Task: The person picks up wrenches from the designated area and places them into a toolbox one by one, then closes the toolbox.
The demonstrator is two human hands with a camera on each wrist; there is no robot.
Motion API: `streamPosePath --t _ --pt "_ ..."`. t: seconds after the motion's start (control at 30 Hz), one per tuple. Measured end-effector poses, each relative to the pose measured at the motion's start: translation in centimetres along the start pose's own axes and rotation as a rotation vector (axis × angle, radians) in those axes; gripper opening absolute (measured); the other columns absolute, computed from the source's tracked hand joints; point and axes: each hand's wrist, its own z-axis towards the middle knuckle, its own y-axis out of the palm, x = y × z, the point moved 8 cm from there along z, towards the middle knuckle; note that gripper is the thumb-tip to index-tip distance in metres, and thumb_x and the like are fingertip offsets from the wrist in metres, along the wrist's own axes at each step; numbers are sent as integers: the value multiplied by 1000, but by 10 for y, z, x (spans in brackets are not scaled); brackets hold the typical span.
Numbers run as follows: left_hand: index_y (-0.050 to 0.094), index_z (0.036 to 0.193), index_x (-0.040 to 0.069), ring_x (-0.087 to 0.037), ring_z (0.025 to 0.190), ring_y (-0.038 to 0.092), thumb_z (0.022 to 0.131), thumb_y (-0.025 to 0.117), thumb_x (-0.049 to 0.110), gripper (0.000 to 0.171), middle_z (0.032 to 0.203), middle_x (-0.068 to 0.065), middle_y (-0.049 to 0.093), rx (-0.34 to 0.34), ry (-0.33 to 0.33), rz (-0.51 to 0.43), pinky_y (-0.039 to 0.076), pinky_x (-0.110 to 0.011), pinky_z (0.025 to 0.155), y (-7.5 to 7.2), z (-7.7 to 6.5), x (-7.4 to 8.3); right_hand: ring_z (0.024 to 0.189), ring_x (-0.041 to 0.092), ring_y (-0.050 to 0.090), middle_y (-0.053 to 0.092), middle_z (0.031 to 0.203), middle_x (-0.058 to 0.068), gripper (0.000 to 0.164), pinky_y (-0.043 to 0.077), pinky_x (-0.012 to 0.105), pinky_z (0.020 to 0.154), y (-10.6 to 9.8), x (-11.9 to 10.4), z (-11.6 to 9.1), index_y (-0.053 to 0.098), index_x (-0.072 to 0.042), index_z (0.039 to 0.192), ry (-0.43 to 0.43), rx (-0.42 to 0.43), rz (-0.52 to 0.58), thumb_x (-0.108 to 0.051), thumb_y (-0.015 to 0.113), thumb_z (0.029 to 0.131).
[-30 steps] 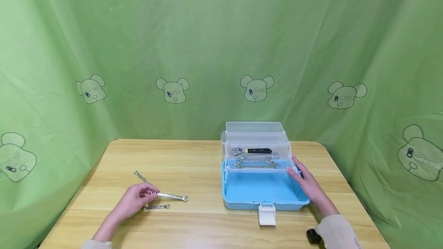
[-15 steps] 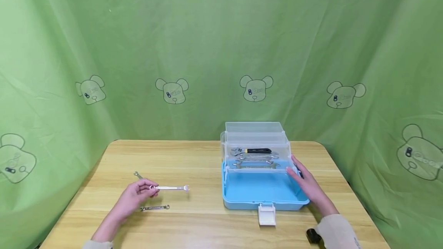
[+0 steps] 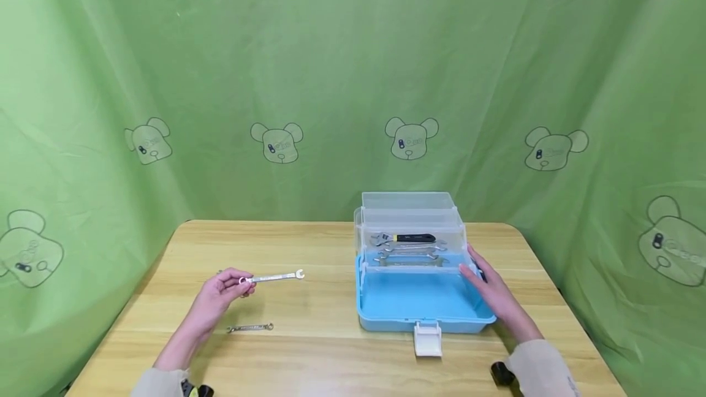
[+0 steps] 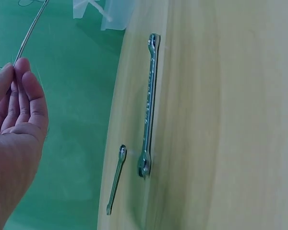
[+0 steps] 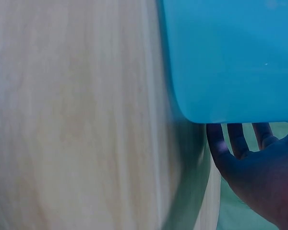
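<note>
Left hand (image 3: 220, 296) up over the table (image 3: 331, 360), and it has a wrench (image 3: 273, 277)! A narrow grip, this: thumb and fingers pinching the ring end, the shaft lying nearly level in the air, its open end pointing at the box (image 3: 427, 326). Below that hand, flat on the wood, a loose wrench (image 3: 250, 328), and the left wrist view picks out a farther wrench (image 4: 116, 179), mostly hidden by the hand from the head view.

Over to the right hand (image 3: 493, 290), and that's a wide hold on the box's right side: fingers spread, fairly straight, against the blue wall, thumb at the corner of the lowest clear tray. The box stands open, white latch (image 3: 428, 340) hanging down at the front, clear trays (image 3: 405, 218) stepped up at the back. In there, an adjustable wrench (image 3: 408, 238) with a black handle, and silver wrenches (image 3: 410, 262) showing through the plastic just in front of it. Behind it all, green cloth (image 3: 342, 66), 1 row of 4 bear heads printed right across the middle
</note>
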Motion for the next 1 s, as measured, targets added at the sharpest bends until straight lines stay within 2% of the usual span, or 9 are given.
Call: streamPosePath --t 0.23,0.47,0.63,0.73,0.87,1.0 --pt "62 124 -5 -18 98 74 98 69 11 32 105 -3 77 38 2 -40 61 -39 94 1 10 1 155 57 -2 -7 173 19 81 11 82 116 -1 -4 1 -3 -35 166 -29 7 -3 -61 45 105" --pt "62 123 -4 -14 97 73 99 68 10 29 102 1 77 36 22 -106 60 -38 98 14 30 3 155 56 -2 -8 174 17 84 10 82 115 -1 0 1 -4 -35 165 -16 9 1 -64 45 104" --pt "61 125 -8 -12 94 73 98 68 7 31 104 -7 76 44 29 -124 60 -34 96 30 52 5 155 55 -2 -6 174 16 84 10 82 116 0 0 0 -2 -35 166 -24 17 6 -64 46 103" --pt "60 126 -9 -14 94 73 98 68 5 33 106 -12 76 47 31 -124 60 -36 96 43 68 5 156 55 -2 -6 174 16 83 10 82 116 2 -1 1 -2 -36 166 -29 12 9 -64 46 103" --pt "59 128 -12 -14 94 73 98 68 4 35 111 -21 74 25 61 -137 60 -39 98 66 92 9 155 56 -2 -7 174 17 83 11 82 115 2 0 0 -3 -39 165 -18 13 3 -65 45 103" --pt "59 125 -14 -13 91 73 98 66 1 32 108 -21 75 25 87 -204 60 -39 98 88 109 15 155 55 -2 -6 174 16 82 11 82 115 0 -1 -1 -3 -39 165 -25 17 6 -64 45 103"
